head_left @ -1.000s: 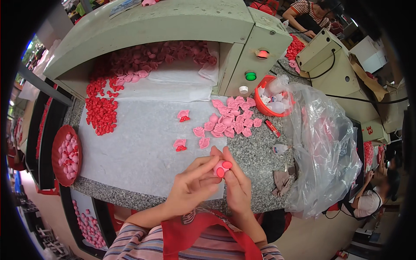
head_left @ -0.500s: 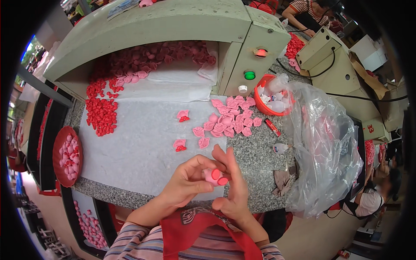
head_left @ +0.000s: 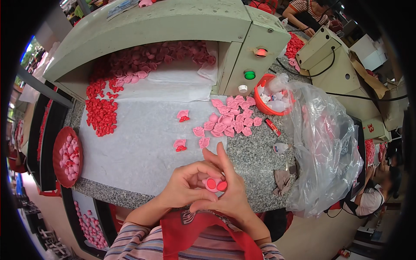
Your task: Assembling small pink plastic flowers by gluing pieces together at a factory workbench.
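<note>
A small rounded pink moulded piece with two red oval faces [head_left: 211,184] is between my hands above the table's front edge. My left hand [head_left: 184,184] has its thumb and fingers closed round it. Against the piece's other side lies the palm of my right hand [head_left: 236,190], its fingers stretched out and its thumb reaching under toward the left thumb. Two pink leaf-shaped pieces, each with a red part [head_left: 180,144], lie on the white paper [head_left: 134,151] beyond my left hand. Loose pink leaf-shaped pieces [head_left: 229,119] are scattered past my fingertips.
A pale green machine [head_left: 173,26] spans the back, pink pieces inside. Small red pieces [head_left: 102,117] heap at left, above a red basket [head_left: 58,167]. An orange bowl of bottles [head_left: 264,108], a small bottle [head_left: 281,148], a cloth [head_left: 281,182] and a plastic bag [head_left: 325,173] are right.
My right hand has moved in against the pink piece, its thumb swinging left below it. The piece has turned slightly, its red ovals now nearly level. Things on the table stay put.
</note>
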`<state>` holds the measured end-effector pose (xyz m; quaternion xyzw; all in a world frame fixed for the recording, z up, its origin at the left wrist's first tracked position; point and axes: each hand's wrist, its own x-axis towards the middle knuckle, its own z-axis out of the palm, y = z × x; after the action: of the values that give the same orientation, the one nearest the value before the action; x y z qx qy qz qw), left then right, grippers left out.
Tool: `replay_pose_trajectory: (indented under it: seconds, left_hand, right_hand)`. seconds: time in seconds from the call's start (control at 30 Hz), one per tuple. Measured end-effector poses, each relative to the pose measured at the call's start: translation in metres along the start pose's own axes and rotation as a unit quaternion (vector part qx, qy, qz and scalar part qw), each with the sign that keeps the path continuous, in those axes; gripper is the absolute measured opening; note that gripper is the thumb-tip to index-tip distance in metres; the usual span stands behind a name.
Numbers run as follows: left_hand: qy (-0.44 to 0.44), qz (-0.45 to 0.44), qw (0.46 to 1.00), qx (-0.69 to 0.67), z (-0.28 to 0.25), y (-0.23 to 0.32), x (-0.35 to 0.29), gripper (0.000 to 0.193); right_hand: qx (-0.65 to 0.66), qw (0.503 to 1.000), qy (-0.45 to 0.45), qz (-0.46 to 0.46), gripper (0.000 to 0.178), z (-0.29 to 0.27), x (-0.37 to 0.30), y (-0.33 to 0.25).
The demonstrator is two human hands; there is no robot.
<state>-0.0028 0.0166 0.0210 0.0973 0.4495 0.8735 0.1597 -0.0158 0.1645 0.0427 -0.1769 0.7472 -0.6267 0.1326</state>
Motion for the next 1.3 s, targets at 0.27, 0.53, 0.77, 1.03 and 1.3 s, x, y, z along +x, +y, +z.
replay_pose_trajectory:
  seconds: [0.27, 0.53, 0.77, 1.03, 1.3]
  left_hand:
    - [-0.029, 0.1, 0.977, 0.187, -0.001, 0.001, 0.002, 0.036]
    - [-0.017, 0.131, 0.971, 0.201, -0.001, -0.006, 0.0, 0.033]
    - [-0.006, 0.137, 0.973, 0.183, 0.004, -0.005, 0.002, 0.031]
    - [0.026, 0.046, 0.995, 0.084, -0.001, -0.011, -0.006, 0.025]
    - [0.022, 0.049, 0.977, -0.204, -0.007, -0.022, -0.002, 0.026]
  right_hand:
    - [0.002, 0.995, 0.003, -0.101, 0.101, 0.004, 0.004, 0.011]
    - [-0.041, 0.978, 0.062, -0.194, 0.067, 0.009, 0.004, 0.013]
    - [-0.071, 0.965, 0.094, -0.234, 0.063, 0.01, 0.007, 0.019]
    - [-0.077, 0.982, 0.085, -0.151, 0.064, 0.013, 0.003, 0.015]
    - [-0.111, 0.955, 0.227, -0.156, 0.047, 0.006, -0.008, -0.001]
